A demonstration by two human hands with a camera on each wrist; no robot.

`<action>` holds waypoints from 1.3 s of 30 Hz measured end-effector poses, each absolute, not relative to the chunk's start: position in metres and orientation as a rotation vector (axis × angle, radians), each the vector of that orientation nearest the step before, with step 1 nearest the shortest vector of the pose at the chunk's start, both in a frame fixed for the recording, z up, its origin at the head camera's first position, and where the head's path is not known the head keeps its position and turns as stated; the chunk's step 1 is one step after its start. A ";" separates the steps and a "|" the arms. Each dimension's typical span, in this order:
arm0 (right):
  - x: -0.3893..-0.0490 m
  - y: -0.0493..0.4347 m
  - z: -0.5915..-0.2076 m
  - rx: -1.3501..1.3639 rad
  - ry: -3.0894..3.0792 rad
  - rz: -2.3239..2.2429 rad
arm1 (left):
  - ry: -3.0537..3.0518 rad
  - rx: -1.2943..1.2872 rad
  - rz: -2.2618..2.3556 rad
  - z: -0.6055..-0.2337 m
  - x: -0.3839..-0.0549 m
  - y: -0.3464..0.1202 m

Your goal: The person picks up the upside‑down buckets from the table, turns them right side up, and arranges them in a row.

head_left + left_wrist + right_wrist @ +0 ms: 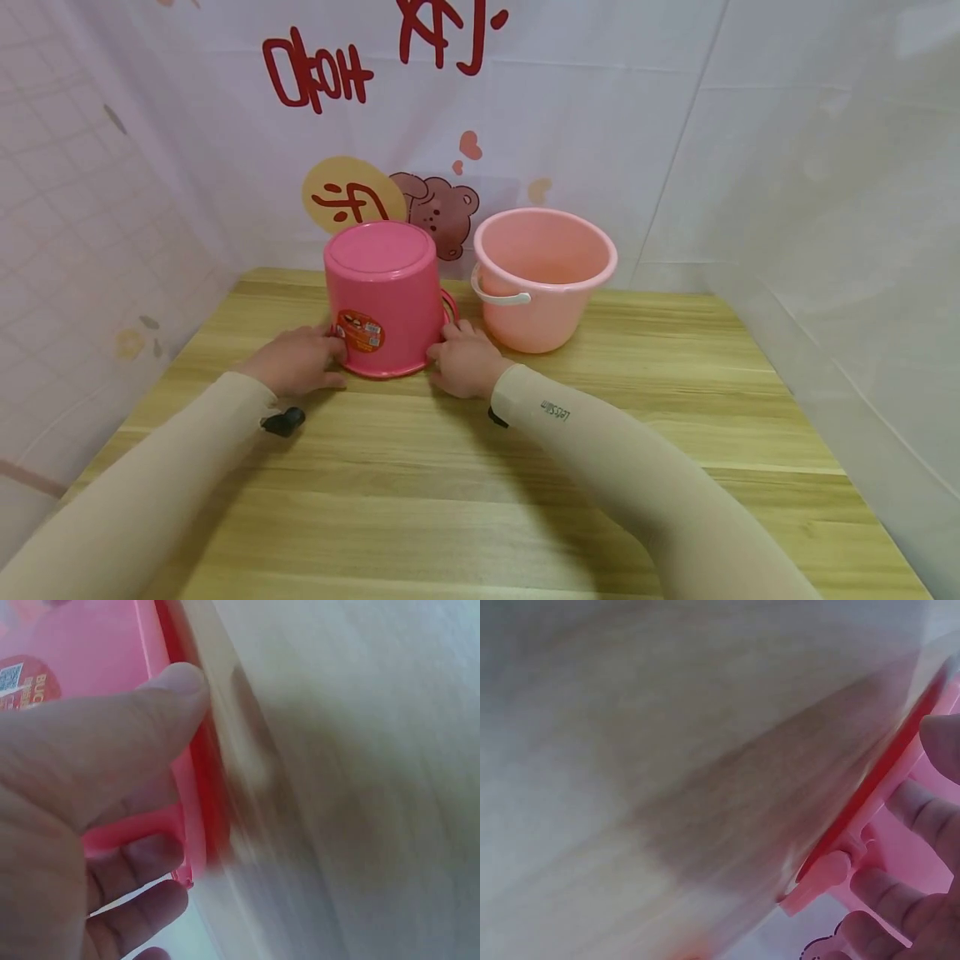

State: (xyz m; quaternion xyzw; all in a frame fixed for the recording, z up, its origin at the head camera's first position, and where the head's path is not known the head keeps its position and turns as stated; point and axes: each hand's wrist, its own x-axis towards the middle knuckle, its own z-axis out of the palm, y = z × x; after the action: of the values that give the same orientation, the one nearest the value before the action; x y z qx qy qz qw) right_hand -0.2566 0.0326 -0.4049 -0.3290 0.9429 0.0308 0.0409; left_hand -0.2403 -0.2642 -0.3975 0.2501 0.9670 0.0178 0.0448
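A dark pink bucket (386, 300) stands upside down, its base on top and its rim low at the wooden table. My left hand (296, 360) grips the rim at the left side, and the left wrist view shows the thumb (176, 686) lying along the rim. On the opposite side my right hand (468, 360) holds the rim close to the handle joint, fingers (892, 900) bent against it. Part of the bucket's handle (450, 306) sticks out behind the right hand. I cannot tell whether the rim is slightly off the table.
A light pink bucket (536, 321) stands upright just right of the dark pink one, its white handle (498, 296) hanging at the left. The wooden table (420, 500) extends toward me. White printed cloth (600, 133) hangs behind and on both sides.
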 end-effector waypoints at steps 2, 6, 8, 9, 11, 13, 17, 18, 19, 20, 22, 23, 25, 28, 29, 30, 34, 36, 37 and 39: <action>-0.257 0.032 -0.405 -1.001 2.899 0.091 | 2.971 0.750 0.076 -0.395 -0.239 -0.262; -0.257 0.032 -0.404 -0.977 2.930 0.061 | 3.019 0.703 0.108 -0.392 -0.236 -0.258; -0.257 0.031 -0.403 -0.967 2.952 0.040 | 3.056 0.699 0.113 -0.391 -0.235 -0.256; -0.257 0.031 -0.402 -0.962 2.963 0.026 | 3.080 0.697 0.108 -0.390 -0.235 -0.255; -0.257 0.031 -0.401 -0.951 2.982 -0.014 | 3.130 0.699 0.100 -0.389 -0.234 -0.255; -0.257 0.030 -0.400 -0.947 3.001 -0.052 | 3.169 0.703 0.093 -0.388 -0.234 -0.255; -0.256 0.030 -0.399 -0.965 3.053 -0.097 | 3.199 0.682 0.103 -0.384 -0.233 -0.255; -0.255 0.030 -0.398 -0.976 3.070 -0.095 | 3.199 0.674 0.117 -0.383 -0.233 -0.255; -0.255 0.030 -0.397 -0.988 3.085 -0.093 | 3.202 0.664 0.130 -0.383 -0.233 -0.256; -0.255 0.030 -0.397 -1.000 3.102 -0.094 | 3.203 0.654 0.150 -0.382 -0.232 -0.256; -0.255 0.030 -0.396 -1.020 3.128 -0.103 | 3.212 0.642 0.183 -0.381 -0.232 -0.256; -0.255 0.030 -0.395 -1.025 3.137 -0.112 | 3.217 0.639 0.198 -0.380 -0.232 -0.257; -0.255 0.030 -0.394 -1.033 3.152 -0.138 | 3.225 0.634 0.231 -0.379 -0.232 -0.258; -0.255 0.030 -0.391 -1.035 3.169 -0.183 | 3.228 0.628 0.284 -0.376 -0.231 -0.259; -0.256 0.030 -0.391 -1.044 3.177 -0.194 | 3.225 0.622 0.314 -0.375 -0.230 -0.259; -0.256 0.029 -0.390 -1.051 3.185 -0.210 | 3.221 0.616 0.346 -0.374 -0.229 -0.259; -0.258 0.029 -0.388 -1.074 3.213 -0.311 | 3.218 0.620 0.433 -0.369 -0.226 -0.260; -0.258 0.029 -0.386 -1.079 3.225 -0.368 | 3.226 0.619 0.452 -0.368 -0.225 -0.260; -0.258 0.029 -0.385 -1.081 3.233 -0.388 | 3.233 0.618 0.457 -0.367 -0.224 -0.261; -0.257 0.029 -0.383 -1.094 3.253 -0.413 | 3.246 0.611 0.467 -0.364 -0.223 -0.260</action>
State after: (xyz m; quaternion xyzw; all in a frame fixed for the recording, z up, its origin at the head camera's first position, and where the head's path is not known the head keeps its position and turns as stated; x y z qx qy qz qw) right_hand -0.2572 0.0290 -0.3830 -0.3126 0.9294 -0.1178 -0.1571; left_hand -0.2230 -0.2603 -0.3644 0.1824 0.9684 0.1394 -0.0973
